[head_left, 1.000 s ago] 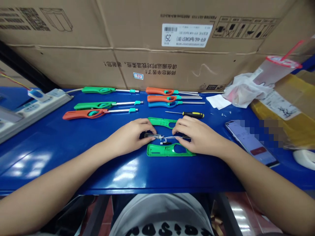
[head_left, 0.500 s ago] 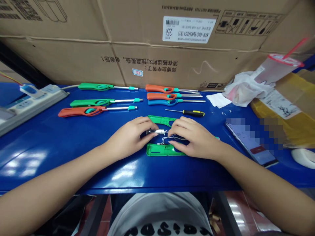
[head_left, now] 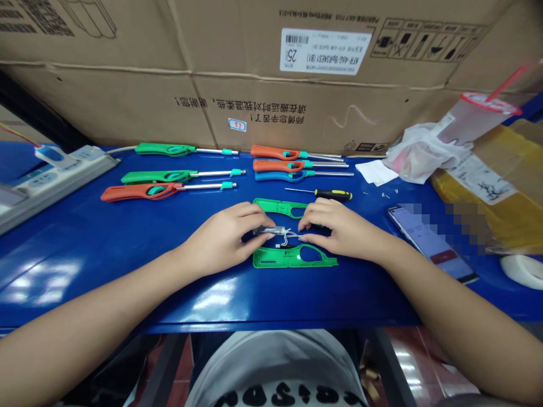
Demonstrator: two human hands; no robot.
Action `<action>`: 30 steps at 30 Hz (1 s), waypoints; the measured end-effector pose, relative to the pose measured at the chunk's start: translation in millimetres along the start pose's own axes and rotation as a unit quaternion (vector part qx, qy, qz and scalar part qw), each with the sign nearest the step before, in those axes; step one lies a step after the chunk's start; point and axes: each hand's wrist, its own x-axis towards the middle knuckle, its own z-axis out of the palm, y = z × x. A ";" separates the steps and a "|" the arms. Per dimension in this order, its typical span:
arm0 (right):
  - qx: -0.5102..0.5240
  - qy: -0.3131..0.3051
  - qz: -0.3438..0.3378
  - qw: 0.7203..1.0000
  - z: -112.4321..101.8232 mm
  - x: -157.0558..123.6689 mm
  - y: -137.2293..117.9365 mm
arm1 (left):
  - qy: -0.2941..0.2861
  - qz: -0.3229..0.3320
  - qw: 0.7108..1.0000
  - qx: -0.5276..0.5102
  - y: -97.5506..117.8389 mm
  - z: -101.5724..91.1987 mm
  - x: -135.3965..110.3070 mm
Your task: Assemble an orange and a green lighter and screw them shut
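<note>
My left hand (head_left: 224, 234) pinches a small clear tube with a metal end (head_left: 268, 230), the inner part of a lighter, with thin white wires (head_left: 288, 236) running from it. My right hand (head_left: 339, 226) is closed on the other end of that wired part, just to the right. Both hands hover over the blue table (head_left: 127, 254) between two green handle shell halves: one (head_left: 278, 206) behind the hands, one (head_left: 292, 257) in front, lying open side up.
Several long-nosed lighters lie in rows behind: green (head_left: 178, 150) and orange (head_left: 139, 192) on the left, orange and blue (head_left: 288, 164) in the middle. A yellow-handled screwdriver (head_left: 326, 194), a phone (head_left: 432, 243), a power strip (head_left: 51, 175), crumpled bags (head_left: 424, 150) and big cardboard boxes (head_left: 254, 73) surround them.
My right hand shifted slightly back and to the right, uncovering more of the near green shell. The left hand stays on the clear tube.
</note>
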 end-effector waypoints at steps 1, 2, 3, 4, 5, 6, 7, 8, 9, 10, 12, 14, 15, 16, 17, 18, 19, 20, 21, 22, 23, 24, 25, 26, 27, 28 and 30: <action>-0.001 -0.004 0.003 1.000 0.3 0.3 -0.3 | -0.003 0.001 1.000 -0.002 -0.1 0.2 0.1; -0.004 -0.006 0.008 1.000 0.7 0.8 -1.1 | -0.006 0.002 1.000 -0.004 -0.1 0.5 0.2; -0.010 -0.007 0.015 1.000 1.1 1.3 -2.2 | -0.009 0.002 1.000 -0.006 -0.2 0.8 0.3; -0.016 -0.005 0.024 1.000 1.5 1.8 -3.3 | -0.011 0.002 1.000 -0.008 -0.3 1.1 0.4; -0.023 0.001 0.035 0.999 1.8 2.2 -4.3 | -0.014 0.002 1.000 -0.010 -0.4 1.4 0.5; -0.028 0.009 0.046 0.998 2.0 2.4 -5.1 | -0.015 0.002 1.000 -0.012 -0.6 1.5 0.5; -0.031 0.019 0.057 0.998 2.0 2.6 -5.6 | -0.016 0.002 1.000 -0.013 -0.8 1.6 0.5; -0.031 0.030 0.065 0.997 1.8 2.6 -5.9 | -0.017 0.002 1.000 -0.013 -1.1 1.7 0.3; -0.031 0.038 0.071 0.996 1.6 2.5 -5.9 | -0.018 0.001 1.000 -0.013 -1.5 1.7 0.1; -0.030 0.044 0.075 0.996 1.3 2.3 -5.8 | -0.020 0.000 1.000 -0.013 -2.0 1.8 -0.2; -0.029 0.048 0.081 0.995 0.5 2.0 -5.7 | -0.027 -0.003 1.000 -0.011 -3.2 2.2 -0.8; -0.024 0.051 0.083 0.995 -0.1 1.7 -6.1 | -0.036 -0.010 0.999 -0.008 -4.4 3.0 -1.2; -0.020 0.053 0.084 0.995 -0.5 1.5 -6.5 | -0.041 -0.016 0.999 -0.006 -4.8 3.4 -1.1; -0.013 0.056 0.083 0.995 -0.8 1.4 -6.8 | -0.046 -0.022 0.999 -0.005 -5.2 3.8 -0.9; -0.005 0.058 0.080 0.995 -1.3 1.4 -7.1 | -0.049 -0.030 0.998 -0.007 -5.5 4.1 -0.7; 0.004 0.060 0.074 0.995 -1.8 1.3 -7.3 | -0.050 -0.039 0.998 -0.011 -5.8 4.4 -0.3; 0.011 0.060 0.066 0.996 -2.4 1.3 -7.4 | -0.049 -0.050 0.997 -0.018 -6.0 4.6 0.2; 0.019 0.058 0.055 0.997 -3.0 1.3 -7.4 | -0.045 -0.061 0.997 -0.026 -6.2 4.7 0.6; 0.028 0.051 0.042 0.997 -3.6 1.2 -7.4 | -0.041 -0.071 0.996 -0.035 -6.4 4.8 1.0; 0.036 0.042 0.028 0.998 -4.1 1.2 -7.4 | -0.038 -0.080 0.995 -0.042 -6.7 4.9 1.3; 0.044 0.031 0.015 0.998 -4.6 1.1 -7.5 | -0.035 -0.087 0.995 -0.046 -6.9 4.9 1.5; 0.050 0.021 0.004 0.999 -4.9 1.0 -7.9 | -0.034 -0.090 0.994 -0.047 -7.2 5.0 1.5; 0.055 0.015 -0.003 0.998 -5.1 0.8 -8.4 | -0.034 -0.090 0.994 -0.047 -7.5 5.1 1.5; 0.058 0.013 -0.005 0.998 -5.3 0.6 -9.1 | -0.035 -0.090 0.994 -0.046 -7.7 5.1 1.4; 0.059 0.013 -0.002 0.998 -5.3 0.3 -10.0 | -0.036 -0.089 0.994 -0.046 -7.8 5.2 1.2; 0.062 0.014 0.002 0.998 -5.4 0.1 -10.9 | -0.036 -0.089 0.994 -0.046 -7.8 5.2 1.1; 0.071 0.009 0.012 0.997 -5.4 -0.3 -12.4 | -0.038 -0.091 0.994 -0.048 -7.8 5.2 0.9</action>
